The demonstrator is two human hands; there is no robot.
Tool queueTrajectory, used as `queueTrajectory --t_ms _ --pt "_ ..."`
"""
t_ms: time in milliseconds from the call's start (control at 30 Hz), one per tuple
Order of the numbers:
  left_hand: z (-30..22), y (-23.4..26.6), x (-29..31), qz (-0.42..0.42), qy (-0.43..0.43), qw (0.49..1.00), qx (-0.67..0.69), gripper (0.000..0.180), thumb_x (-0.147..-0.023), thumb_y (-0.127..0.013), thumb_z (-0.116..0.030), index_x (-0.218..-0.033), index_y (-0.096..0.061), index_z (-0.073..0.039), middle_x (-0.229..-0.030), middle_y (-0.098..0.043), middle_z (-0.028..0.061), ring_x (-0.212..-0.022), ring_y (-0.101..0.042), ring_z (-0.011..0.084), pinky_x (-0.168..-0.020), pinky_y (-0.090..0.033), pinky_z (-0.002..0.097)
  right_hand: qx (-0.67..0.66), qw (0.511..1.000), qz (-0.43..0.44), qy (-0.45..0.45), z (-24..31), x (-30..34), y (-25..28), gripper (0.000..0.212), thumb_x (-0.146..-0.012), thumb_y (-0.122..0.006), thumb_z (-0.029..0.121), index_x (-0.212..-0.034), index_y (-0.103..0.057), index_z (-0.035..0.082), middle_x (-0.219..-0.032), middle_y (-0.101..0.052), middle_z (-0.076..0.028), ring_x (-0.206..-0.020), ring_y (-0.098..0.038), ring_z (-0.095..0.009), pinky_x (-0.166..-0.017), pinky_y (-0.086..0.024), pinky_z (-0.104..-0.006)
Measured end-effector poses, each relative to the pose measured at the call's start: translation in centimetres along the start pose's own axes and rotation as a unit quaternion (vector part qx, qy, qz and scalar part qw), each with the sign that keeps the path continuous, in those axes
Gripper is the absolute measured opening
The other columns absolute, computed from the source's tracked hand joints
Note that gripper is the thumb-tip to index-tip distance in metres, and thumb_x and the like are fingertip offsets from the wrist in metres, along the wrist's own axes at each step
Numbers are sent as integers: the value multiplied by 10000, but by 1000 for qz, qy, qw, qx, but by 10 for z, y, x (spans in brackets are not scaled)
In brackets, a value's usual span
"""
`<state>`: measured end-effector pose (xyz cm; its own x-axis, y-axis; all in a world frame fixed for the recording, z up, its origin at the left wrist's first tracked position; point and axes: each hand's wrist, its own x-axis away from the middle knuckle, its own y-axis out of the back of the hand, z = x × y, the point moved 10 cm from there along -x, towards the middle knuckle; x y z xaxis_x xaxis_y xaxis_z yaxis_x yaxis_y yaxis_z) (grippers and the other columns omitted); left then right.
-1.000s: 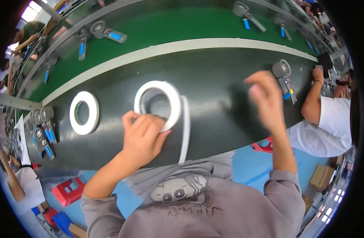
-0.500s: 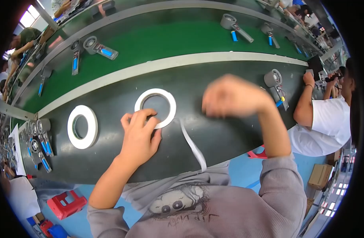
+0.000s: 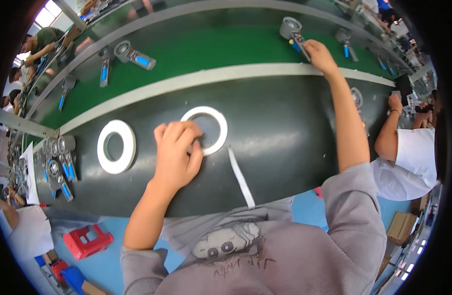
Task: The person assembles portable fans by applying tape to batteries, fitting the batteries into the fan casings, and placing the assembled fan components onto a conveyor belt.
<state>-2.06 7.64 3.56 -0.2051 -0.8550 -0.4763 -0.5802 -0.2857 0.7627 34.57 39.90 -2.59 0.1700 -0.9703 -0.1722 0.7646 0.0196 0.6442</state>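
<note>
Moved since last frame: my R hand [image 3: 320, 56], now over green belt [image 3: 211, 49], gripping grey handheld fan [image 3: 295, 36], so R's busy w/ it; L hand [image 3: 174, 155] curled at white tape roll [image 3: 223, 129] on desk [image 3: 285, 113], can't tell grip.

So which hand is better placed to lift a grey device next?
Probably the right hand: it touches one round-headed grey device; the left hand is at a white tape roll.

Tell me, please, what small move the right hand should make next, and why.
Probably, the right hand should draw the grey device nearer: it is at the handle, out over the green belt, while the left hand is at a white tape roll.
</note>
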Motion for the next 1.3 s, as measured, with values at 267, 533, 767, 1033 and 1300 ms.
queueTrajectory --t_ms 267,533,767,1033,1300 --pt "-31 -57 -52 48 206 905 370 190 -961 -684 -110 -1104 -675 14 -1070 -687 107 -800 -626 126 -725 -508 298 -303 943 138 -20 128 173 -57 259 -1082 -560 319 -987 -608 83 -841 -594 59 -763 -509 -18 -692 -393 -201" --pt "-66 -122 -33 224 297 754 541 235 -1035 -648 -152 -1159 -627 46 -787 -702 46 -718 -626 77 -624 -493 246 -297 940 125 -112 137 245 -75 181 -1081 -529 143 -1085 -635 -4 -905 -654 7 -801 -551 -32 -708 -442 -224" --pt "-44 -122 -23 190 388 728 533 210 -1060 -639 -181 -1109 -496 -35 -776 -652 56 -636 -598 102 -564 -472 261 132 953 -101 253 199 250 -38 356 -770 -761 43 -1113 -666 36 -1056 -658 -137 -803 -612 -271 -724 -485 -371" --pt "-39 -120 -20 142 380 721 562 286 -1052 -653 -205 -1109 -427 -38 -773 -637 69 -634 -594 110 -551 -474 260 -5 919 -22 394 217 270 -44 308 -665 -801 -32 -946 -720 67 -1009 -688 -87 -749 -617 -204 -660 -477 -328" --pt "-49 -104 -28 111 339 778 517 374 -1014 -705 -156 -1116 -382 2 -716 -623 69 -555 -564 109 -489 -463 277 -239 952 143 128 182 257 -72 566 -717 -859 3 -1256 -687 6 -758 -645 -11 -625 -541 -111 -619 -442 -265"
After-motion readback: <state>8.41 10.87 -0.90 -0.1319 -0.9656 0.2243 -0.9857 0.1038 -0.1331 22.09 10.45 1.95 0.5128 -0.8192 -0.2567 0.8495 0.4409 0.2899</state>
